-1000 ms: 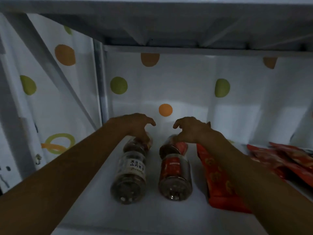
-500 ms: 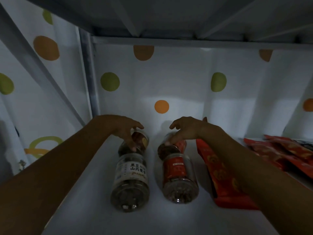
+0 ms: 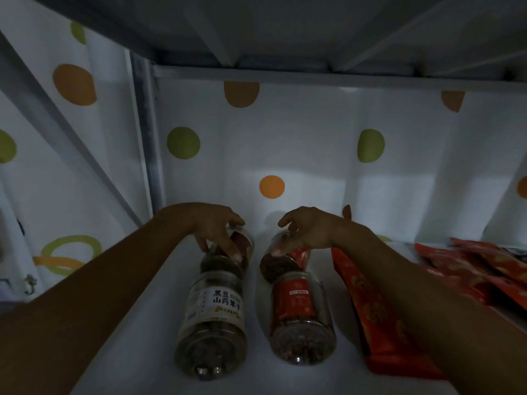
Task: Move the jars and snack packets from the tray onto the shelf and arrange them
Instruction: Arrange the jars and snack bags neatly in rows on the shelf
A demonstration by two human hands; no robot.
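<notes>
Four clear jars lie on their sides on the white shelf [image 3: 137, 354], in two rows. Nearest me are the white-label jar [image 3: 212, 323] and the red-label jar [image 3: 299, 317]. Behind them lie a rear left jar [image 3: 245, 245] and a rear right jar [image 3: 281, 265], both partly covered by my hands. My left hand [image 3: 212, 229] curls over the rear left jar, thumb on its near side. The fingers and thumb of my right hand [image 3: 309, 232] are curled round the rear right jar. A red snack packet [image 3: 368, 297] lies just right of the jars, under my right forearm.
More red snack packets [image 3: 473, 266] are piled at the right end of the shelf. A white polka-dot cover [image 3: 299, 138] closes the back and left side. The upper shelf board [image 3: 285, 29] hangs low overhead. A metal post [image 3: 142, 124] stands at the back left corner.
Both hands have dropped from hovering above the rear jars to closing on them. The view has moved closer in and a little left.
</notes>
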